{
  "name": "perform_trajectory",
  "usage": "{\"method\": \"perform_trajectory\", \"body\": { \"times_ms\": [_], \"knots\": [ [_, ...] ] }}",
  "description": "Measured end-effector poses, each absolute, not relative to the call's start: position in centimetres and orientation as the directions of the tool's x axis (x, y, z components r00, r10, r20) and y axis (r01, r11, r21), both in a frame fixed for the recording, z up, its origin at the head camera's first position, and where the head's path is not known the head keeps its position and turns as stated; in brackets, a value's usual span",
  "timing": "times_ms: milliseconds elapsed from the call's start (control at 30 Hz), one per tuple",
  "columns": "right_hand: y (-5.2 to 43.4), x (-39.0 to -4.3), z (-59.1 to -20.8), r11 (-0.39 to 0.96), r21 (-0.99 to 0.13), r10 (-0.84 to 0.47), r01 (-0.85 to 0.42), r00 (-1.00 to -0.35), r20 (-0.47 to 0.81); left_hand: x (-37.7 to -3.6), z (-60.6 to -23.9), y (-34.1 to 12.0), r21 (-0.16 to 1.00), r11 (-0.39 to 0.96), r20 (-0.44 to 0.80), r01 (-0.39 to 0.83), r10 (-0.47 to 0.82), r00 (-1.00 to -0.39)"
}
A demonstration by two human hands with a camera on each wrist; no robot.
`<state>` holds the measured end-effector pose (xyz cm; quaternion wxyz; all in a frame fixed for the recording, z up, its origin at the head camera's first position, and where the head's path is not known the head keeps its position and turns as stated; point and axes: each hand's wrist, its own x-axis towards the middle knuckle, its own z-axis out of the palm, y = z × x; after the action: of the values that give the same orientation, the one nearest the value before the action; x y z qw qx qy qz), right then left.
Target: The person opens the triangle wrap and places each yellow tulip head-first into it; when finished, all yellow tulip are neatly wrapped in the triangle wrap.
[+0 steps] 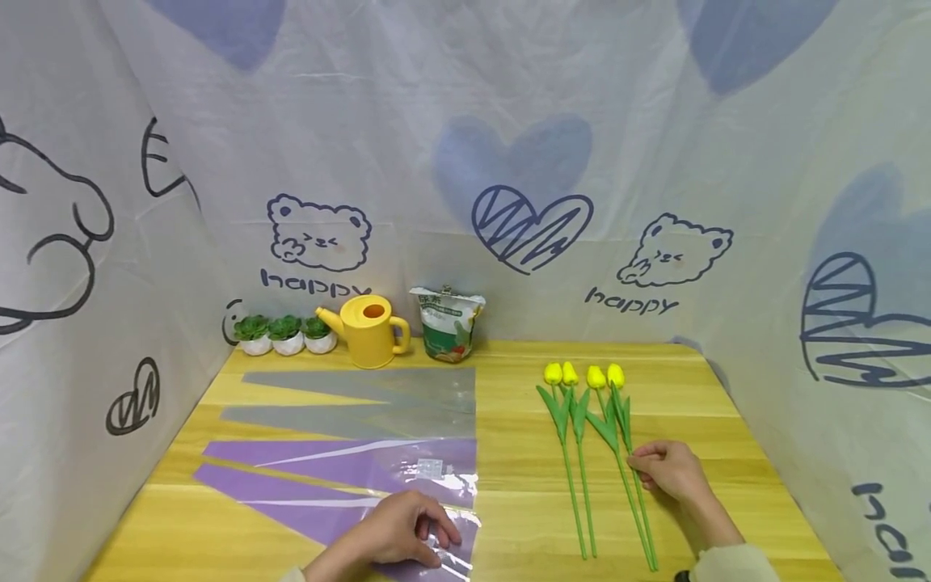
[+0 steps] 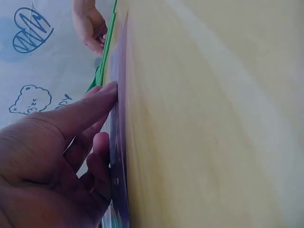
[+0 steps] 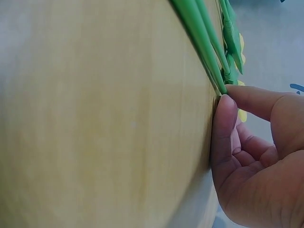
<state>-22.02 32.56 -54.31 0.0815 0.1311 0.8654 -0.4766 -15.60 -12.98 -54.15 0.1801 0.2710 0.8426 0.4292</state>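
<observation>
— Four tulips [image 1: 582, 436] are lying lengthwise on the counter [image 1: 524, 501], heads pointing toward the backdrop?
— Yes. The right hand [image 1: 672, 470] is seemingly pinching one stem; the left hand [image 1: 396, 529] is pressing flat-fingered on the purple wrap [image 1: 349, 477] near the front edge.

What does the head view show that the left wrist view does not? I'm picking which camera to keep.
Only the head view shows the watering can, the bag, three small potted plants, the grey sheets and the yellow heads of the four tulips.

Only the left wrist view shows the left fingers close up, lying against the edge of the purple sheet.

Both show the left hand on the purple sheet, the right hand at the green stems, the table and the printed cloth backdrop.
</observation>
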Motion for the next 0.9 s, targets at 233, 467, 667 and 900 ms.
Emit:
{"method": "perform_trajectory", "body": {
  "times_ms": [233,467,667,900],
  "knots": [
    [32.57,-22.0,-54.33,0.514,-0.803,0.145,0.3,-0.954,-0.263,-15.48,-54.36,-12.91,0.842,0.47,-0.081,0.264,0.594,-0.8],
    [32.6,-22.0,-54.44,0.515,-0.807,0.136,0.289,-0.957,-0.256,-15.47,-54.4,-12.9,0.836,0.471,-0.073,0.281,0.603,-0.794],
    [32.65,-21.98,-54.49,0.514,-0.808,0.136,0.287,-0.958,-0.254,-15.54,-54.44,-12.89,0.869,0.417,-0.053,0.266,0.613,-0.789],
    [32.63,-21.99,-54.36,0.513,-0.809,0.13,0.287,-0.957,-0.258,-15.88,-54.87,-13.31,0.946,0.262,-0.022,0.189,0.637,-0.771]
  ]
}}
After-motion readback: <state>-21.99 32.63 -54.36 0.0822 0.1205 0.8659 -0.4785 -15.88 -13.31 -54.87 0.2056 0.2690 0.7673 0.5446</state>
